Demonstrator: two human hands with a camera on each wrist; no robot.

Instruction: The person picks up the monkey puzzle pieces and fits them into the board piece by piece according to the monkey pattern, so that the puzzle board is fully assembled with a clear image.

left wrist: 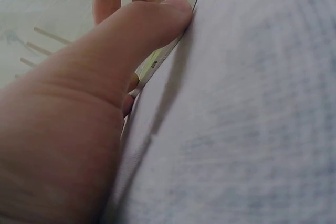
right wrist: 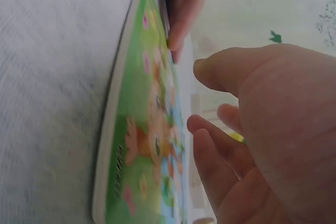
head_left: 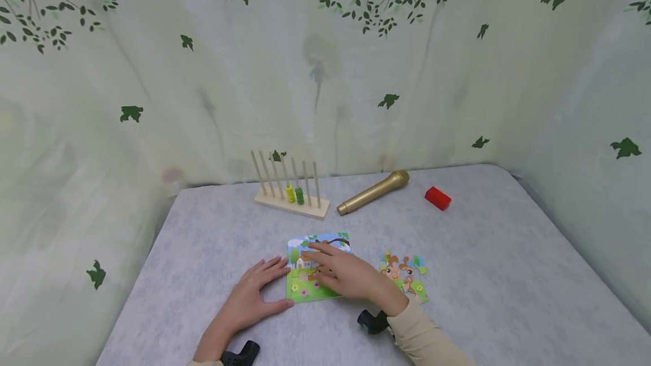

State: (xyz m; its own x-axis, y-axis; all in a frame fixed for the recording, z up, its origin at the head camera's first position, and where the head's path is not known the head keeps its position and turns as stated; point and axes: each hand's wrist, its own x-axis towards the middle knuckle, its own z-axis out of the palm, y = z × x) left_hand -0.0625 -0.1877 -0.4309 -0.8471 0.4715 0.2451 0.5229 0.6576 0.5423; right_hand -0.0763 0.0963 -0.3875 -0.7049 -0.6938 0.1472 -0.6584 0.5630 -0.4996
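Note:
A picture puzzle board [head_left: 305, 292] with a house, flowers and a brown animal lies flat on the table. My left hand [head_left: 249, 298] is spread at its left side, the thumb at the near left corner and the fingertips along the left edge. Over the board is my right hand [head_left: 348, 273], its fingers loosely extended with nothing in them, covering part of the picture. The right wrist view shows a gap between those fingers and the board [right wrist: 123, 166]. Partly behind the right wrist, several jigsaw pieces [head_left: 407, 273] with animal faces lie to the right of the board.
Toward the back stands a wooden peg rack [head_left: 290, 205] with yellow and green beads on two pegs. To its right lie a gold microphone [head_left: 373, 192] and a red block [head_left: 438, 198]. A leaf-printed curtain [head_left: 325, 72] hangs behind the table [head_left: 508, 275].

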